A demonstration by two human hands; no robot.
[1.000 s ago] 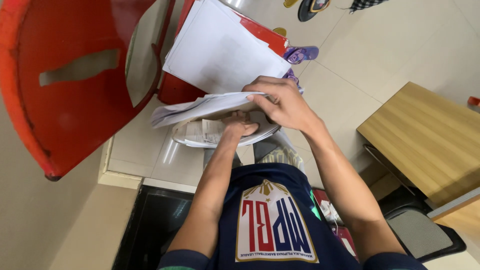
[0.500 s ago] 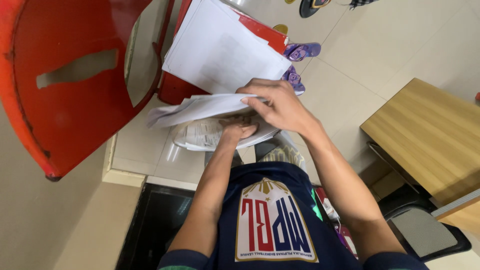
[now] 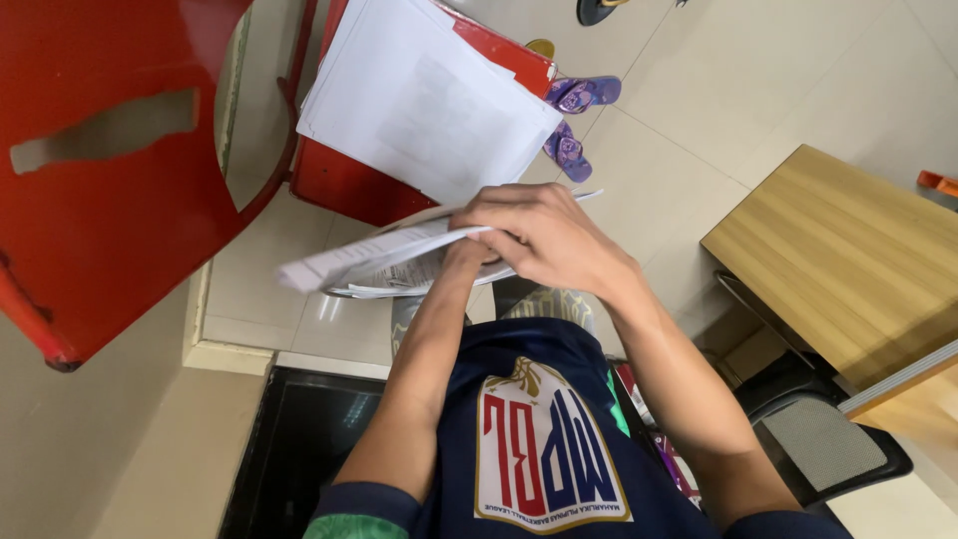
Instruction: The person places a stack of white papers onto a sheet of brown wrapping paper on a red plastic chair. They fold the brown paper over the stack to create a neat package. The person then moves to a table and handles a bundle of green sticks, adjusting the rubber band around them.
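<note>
Paper sheaf pinched mid-frame, both hands on it

Paper sheaf (image 3: 399, 262) at frame centre, held above the tiled floor (image 3: 699, 120), loose end fanning toward left of frame.

Going left to right:
- Red plastic chair (image 3: 110, 180) fills upper left, seen from behind, slot in the backrest.
- Black panel (image 3: 299, 439) at lower left, glossy, beside a pale ledge.
- White paper stack (image 3: 429, 100) on a red folder (image 3: 349, 180), upper centre, just above the sheaf, apart from the hands.
- Left hand (image 3: 464, 262) under the sheaf, mostly hidden by the sheets; fingers not readable, cannot tell whether curled or flat. Looks like support from below.
- Right hand (image 3: 539, 240) on top, fingers together and clamped down over the sheaf's right end, thumb tucked out of sight.
- Purple sandals (image 3: 574, 120) on the floor, upper centre-right.
- Wooden table (image 3: 848, 260) at right edge; black chair (image 3: 828, 444) below it.

Handling, as a judgement: light, thin, floppy; free left end already drooping and splaying. Slippery sheet on sheet, easy to crease or shed a page. Best grip near one edge, pinched through the full thickness, flat support underneath. Sheaf sandwiched between the two hands, grip at its right end only.
</note>
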